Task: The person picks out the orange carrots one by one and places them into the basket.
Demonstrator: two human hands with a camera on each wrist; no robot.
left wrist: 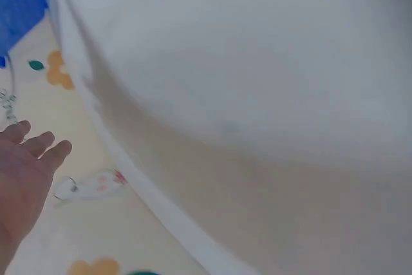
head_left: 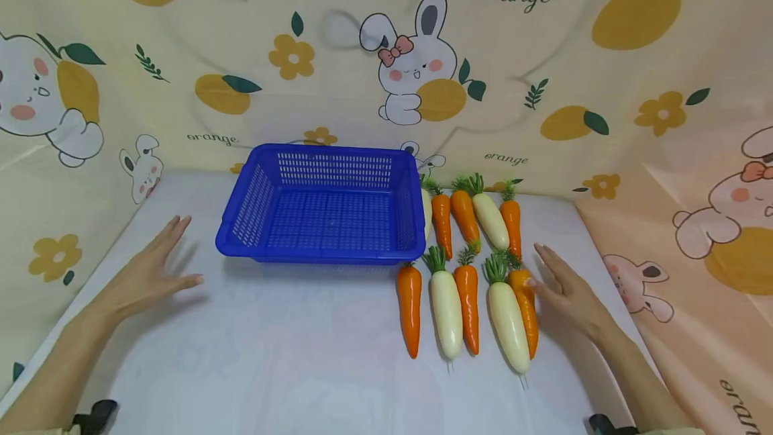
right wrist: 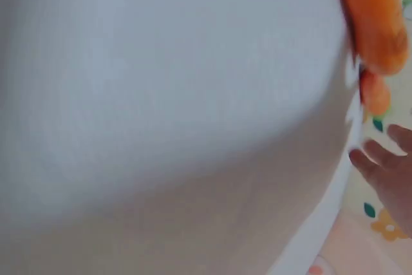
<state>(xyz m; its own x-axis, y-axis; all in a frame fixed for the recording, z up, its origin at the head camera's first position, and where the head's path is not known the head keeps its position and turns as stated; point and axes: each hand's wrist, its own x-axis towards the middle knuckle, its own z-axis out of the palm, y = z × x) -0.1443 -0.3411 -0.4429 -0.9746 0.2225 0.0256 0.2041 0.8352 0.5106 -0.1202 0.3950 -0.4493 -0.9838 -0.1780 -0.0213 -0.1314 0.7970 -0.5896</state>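
All carrots [head_left: 410, 314] and radishes [head_left: 447, 317], frame right, lie outside the basket [head_left: 326, 256], work apparently unstarted, left hand [head_left: 147, 275] and right hand [head_left: 569, 293] grasping nothing.

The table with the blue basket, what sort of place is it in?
Maybe a little staged corner indoors, though I can't be sure: there's a white table, a bunny-print cloth behind it, and carrots beside the basket.

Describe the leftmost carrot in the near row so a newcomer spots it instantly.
In the head view, find the blue basket. Below its right front corner, the carrot starts the near row. Unlike the white radish beside it, it's orange; unlike the row's other carrots, its leaves are mostly hidden by the basket.
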